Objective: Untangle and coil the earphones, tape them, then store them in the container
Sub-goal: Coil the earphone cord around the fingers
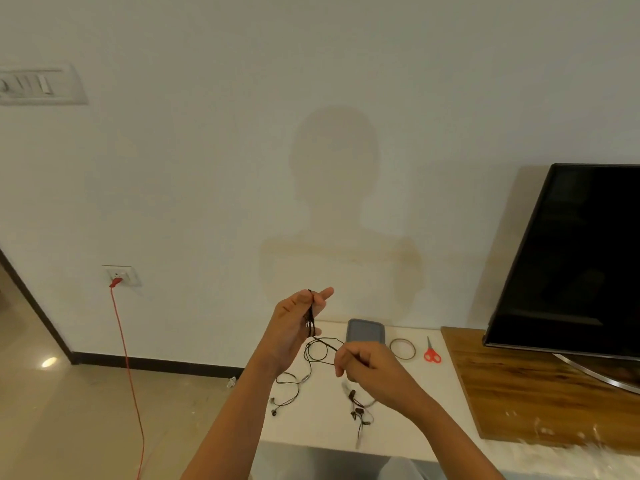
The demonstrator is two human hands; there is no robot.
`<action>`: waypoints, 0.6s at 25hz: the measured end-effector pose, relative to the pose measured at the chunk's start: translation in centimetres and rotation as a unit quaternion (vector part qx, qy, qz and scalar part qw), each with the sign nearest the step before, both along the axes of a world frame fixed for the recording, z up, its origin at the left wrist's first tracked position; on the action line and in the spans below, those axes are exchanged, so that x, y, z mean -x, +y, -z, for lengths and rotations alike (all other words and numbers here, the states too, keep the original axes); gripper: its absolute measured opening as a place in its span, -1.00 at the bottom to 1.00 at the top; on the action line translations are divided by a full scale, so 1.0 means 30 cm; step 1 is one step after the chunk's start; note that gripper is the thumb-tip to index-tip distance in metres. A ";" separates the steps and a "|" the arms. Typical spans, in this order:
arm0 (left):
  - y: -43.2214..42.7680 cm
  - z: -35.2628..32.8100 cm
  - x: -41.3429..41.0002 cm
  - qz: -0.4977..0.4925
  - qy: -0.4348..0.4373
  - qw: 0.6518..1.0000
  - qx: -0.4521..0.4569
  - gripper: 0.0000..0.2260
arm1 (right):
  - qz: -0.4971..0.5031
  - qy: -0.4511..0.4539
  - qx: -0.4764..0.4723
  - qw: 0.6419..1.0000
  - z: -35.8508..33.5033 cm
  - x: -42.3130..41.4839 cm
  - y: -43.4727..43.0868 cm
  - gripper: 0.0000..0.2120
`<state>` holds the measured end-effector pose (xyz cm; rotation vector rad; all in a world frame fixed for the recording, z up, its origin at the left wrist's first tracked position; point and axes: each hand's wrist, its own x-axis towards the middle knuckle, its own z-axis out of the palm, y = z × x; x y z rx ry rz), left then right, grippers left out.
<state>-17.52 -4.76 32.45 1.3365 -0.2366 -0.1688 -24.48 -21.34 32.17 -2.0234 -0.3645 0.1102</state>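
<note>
1. One red cable (128, 358) is hanging from a wall socket at far left.
2. Two hands are working one set of black earphones (311, 318): the left hand (298, 320) is gripping the wound strands, the right hand (363, 365) is pinching the cord, and the buds are trailing on the table (318, 427).
3. One second tangled set (358, 410) is lying partly behind the right wrist.
4. One grey container (365, 330), one tape roll (402, 348) and one pair of red scissors (432, 351) are sitting further right, beside a TV (571, 265).

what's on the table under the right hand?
A second tangled earphone set lies on the white table below the right hand, which pinches the black earphone cable. The wrist hides anything directly beneath it.
</note>
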 end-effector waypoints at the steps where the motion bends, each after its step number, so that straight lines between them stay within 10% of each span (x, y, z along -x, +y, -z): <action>1: 0.005 0.003 -0.001 -0.001 -0.011 0.999 -0.050 -0.72 | 0.002 0.010 -0.018 1.000 -0.021 0.005 -0.011 -0.71; 6: 0.022 0.013 0.011 0.040 -0.024 0.986 -0.159 -0.69 | 0.033 -0.026 -0.084 0.996 -0.135 -0.024 -0.049 -0.69; 15: -0.001 -0.011 0.077 0.232 0.070 0.970 -0.018 -0.69 | 0.144 -0.138 -0.081 0.977 -0.130 -0.236 -0.047 -0.86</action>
